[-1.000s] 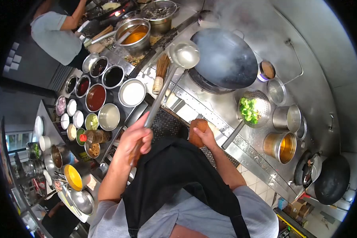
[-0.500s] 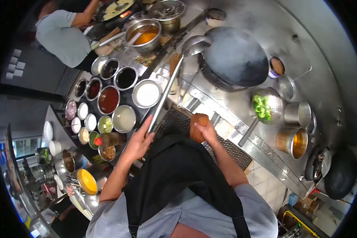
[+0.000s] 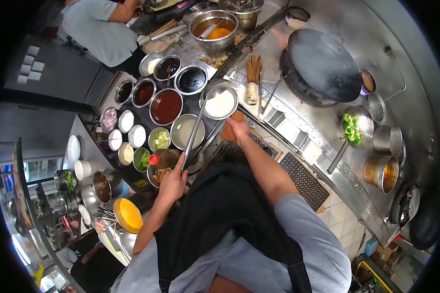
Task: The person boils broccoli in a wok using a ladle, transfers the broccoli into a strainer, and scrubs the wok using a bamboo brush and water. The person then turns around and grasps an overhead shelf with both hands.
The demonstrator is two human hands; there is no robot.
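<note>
"Biggest first, two o'clock: the black wok [image 3: 322, 68], all haze, and too much heat could scorch it!"

"Then the long ladle [image 3: 195, 132], left grip [image 3: 173, 181] wrapped round its handle; a careless twist at twelve o'clock could knock a bowl!"

"Containers?"

"Far twelve, steel pot [image 3: 223, 49], orange liquid [image 3: 222, 33]! Three o'clock, strainer [image 3: 367, 122], chopped greens [image 3: 351, 129]! Nearer twelve, steel bowl [image 3: 236, 103], something white [image 3: 219, 106], ladle head above; whether it's touching, can't tell! Ten o'clock, smaller bowl [image 3: 166, 124], red sauce [image 3: 166, 106]!"

"Right grip [image 3: 239, 128]?"

"Closed on a brown cloth [image 3: 227, 133], near the steel bowl's five o'clock side"
</note>
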